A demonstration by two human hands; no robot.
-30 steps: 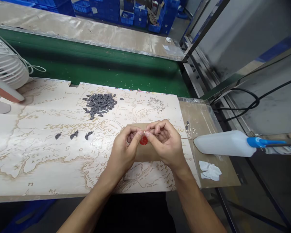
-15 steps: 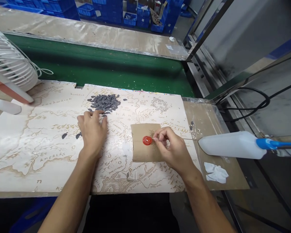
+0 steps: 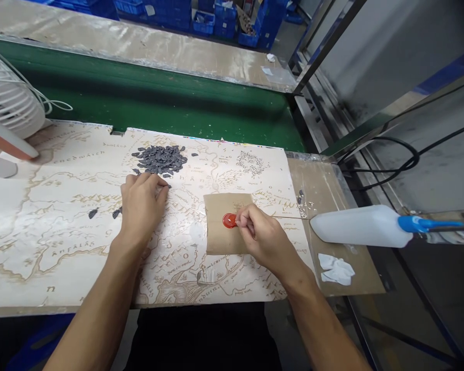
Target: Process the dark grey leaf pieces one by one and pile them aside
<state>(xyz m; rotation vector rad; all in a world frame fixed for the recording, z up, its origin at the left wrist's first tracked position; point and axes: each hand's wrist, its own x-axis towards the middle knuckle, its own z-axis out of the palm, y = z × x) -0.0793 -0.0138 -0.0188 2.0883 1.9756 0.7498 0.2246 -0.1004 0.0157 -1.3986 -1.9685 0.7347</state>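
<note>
A glossy red disc [image 3: 229,220] lies on a square of brown kraft paper [image 3: 220,238], which rests on a map-printed board [image 3: 62,268]. My right hand [image 3: 262,238] pinches something small and thin against the disc's right edge, and the fingers hide the item. My left hand [image 3: 142,208] rests curled on the board, its fingertips just below a heap of dark grey leaf-shaped pieces [image 3: 160,159]. A few loose pieces [image 3: 93,213] lie to its left. Whether the left fingers hold anything is hidden.
A white plastic squeeze bottle with a blue nozzle [image 3: 359,226] lies at the board's right end, near crumpled white tissue [image 3: 336,269]. A white fan [image 3: 11,98] stands at the left. A green conveyor belt [image 3: 150,108] runs behind the board.
My hands were together over the red disc one second ago. My left hand has since moved left to the grey heap, while my right hand stays at the disc's edge.
</note>
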